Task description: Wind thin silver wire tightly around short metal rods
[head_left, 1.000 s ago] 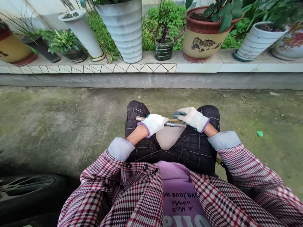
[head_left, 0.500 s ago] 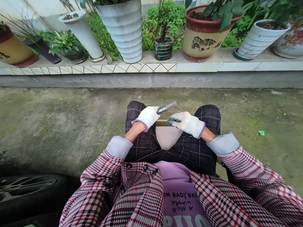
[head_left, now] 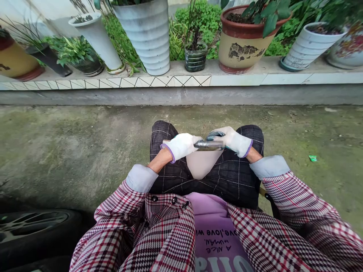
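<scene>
My left hand [head_left: 184, 145], in a white glove with dark-coated fingers, is closed around a shiny silvery rod [head_left: 210, 145] that looks wrapped or ridged near my fingers. It lies almost level over my lap, and its exact kind is unclear. My right hand [head_left: 231, 140], gloved the same way, is at the rod's right end with its fingers curled. Whether it touches the rod, or what is in its fingers, I cannot make out. Below both hands, a smooth pale surface [head_left: 202, 164] shows between my thighs.
Ahead runs a low tiled ledge [head_left: 235, 80] with several potted plants, among them a tall white ribbed pot [head_left: 144, 37] and a tan pot with a red rim [head_left: 244, 49]. A car wheel [head_left: 34, 226] is at lower left. A green scrap [head_left: 312, 158] lies on the concrete floor.
The silvery rod has swung from tilted up to nearly level, its free end lower and farther right. My left hand has shifted right; my right hand has moved right and slightly up.
</scene>
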`<state>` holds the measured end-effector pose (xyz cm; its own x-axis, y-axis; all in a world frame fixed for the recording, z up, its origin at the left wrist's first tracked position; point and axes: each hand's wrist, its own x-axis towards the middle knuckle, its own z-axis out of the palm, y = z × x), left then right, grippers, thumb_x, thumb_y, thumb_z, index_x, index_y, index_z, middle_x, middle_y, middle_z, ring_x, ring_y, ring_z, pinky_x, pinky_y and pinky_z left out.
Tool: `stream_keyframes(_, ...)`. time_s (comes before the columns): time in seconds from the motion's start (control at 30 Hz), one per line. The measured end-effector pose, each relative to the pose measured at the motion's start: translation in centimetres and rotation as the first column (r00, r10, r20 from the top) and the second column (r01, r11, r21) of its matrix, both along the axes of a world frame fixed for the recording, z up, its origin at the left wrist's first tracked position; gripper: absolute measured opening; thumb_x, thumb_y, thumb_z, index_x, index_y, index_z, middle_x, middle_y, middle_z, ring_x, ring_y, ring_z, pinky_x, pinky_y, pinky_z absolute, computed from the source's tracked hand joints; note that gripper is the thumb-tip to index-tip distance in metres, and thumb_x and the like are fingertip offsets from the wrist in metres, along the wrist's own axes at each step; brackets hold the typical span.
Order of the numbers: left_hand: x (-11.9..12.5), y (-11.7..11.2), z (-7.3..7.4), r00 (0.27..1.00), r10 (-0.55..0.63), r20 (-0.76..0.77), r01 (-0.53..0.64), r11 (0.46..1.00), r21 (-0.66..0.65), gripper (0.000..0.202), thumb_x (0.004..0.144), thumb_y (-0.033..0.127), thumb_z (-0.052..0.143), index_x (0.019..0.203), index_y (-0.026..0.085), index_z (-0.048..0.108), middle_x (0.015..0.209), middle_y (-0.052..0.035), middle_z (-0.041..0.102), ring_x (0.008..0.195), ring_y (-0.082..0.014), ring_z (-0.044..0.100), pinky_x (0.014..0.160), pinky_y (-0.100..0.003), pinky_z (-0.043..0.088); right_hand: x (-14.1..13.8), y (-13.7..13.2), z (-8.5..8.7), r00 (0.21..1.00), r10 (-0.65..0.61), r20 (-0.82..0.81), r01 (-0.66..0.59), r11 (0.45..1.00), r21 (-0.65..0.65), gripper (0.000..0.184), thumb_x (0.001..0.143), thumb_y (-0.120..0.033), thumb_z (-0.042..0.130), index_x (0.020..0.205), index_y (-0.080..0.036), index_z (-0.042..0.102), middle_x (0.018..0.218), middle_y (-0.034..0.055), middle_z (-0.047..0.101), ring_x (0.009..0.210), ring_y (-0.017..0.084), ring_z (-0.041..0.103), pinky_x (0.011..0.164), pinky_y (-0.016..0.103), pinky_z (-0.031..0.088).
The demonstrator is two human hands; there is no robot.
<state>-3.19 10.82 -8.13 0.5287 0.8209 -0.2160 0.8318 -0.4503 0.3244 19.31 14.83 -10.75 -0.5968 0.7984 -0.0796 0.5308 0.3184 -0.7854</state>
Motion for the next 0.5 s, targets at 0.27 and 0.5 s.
stream_keyframes(0.27, -1.5, 1.9, -1.6, 0.854, 0.315, 0.415, -0.337, 0.941, -0.020, 0.029, 0.084, 0.030, 0.055, 0.099, 0.011, 0.072, 0.082, -0.0023, 0.070, 0.075, -0.0150, 0.060, 0.067, -0.021, 0.043, -1.6, -1.9, 0.7, 0.992, 0.022, 0.124, -0.024, 1.000, 0.020, 0.025, 0.087, -0.035, 0.052, 0.079, -0.019, 0.068, 0.071, -0.0001, 0.069, 0.060, 0.012, 0.059, 0.057, 0.023, 0.043)
stream_keyframes(0.5, -2.1, 2.1, -1.7, 0.925, 0.378, 0.030, -0.377, 0.910, 0.173, 0.028, 0.089, 0.028, 0.051, 0.109, 0.020, 0.069, 0.089, -0.0095, 0.072, 0.081, -0.0218, 0.067, 0.073, -0.028, 0.046, -2.4, -3.5, 1.3, 0.964, 0.163, 0.212, -0.199, 0.966, 0.165, 0.022, 0.090, -0.031, 0.052, 0.096, -0.024, 0.072, 0.095, 0.0010, 0.075, 0.079, 0.016, 0.065, 0.074, 0.026, 0.046)
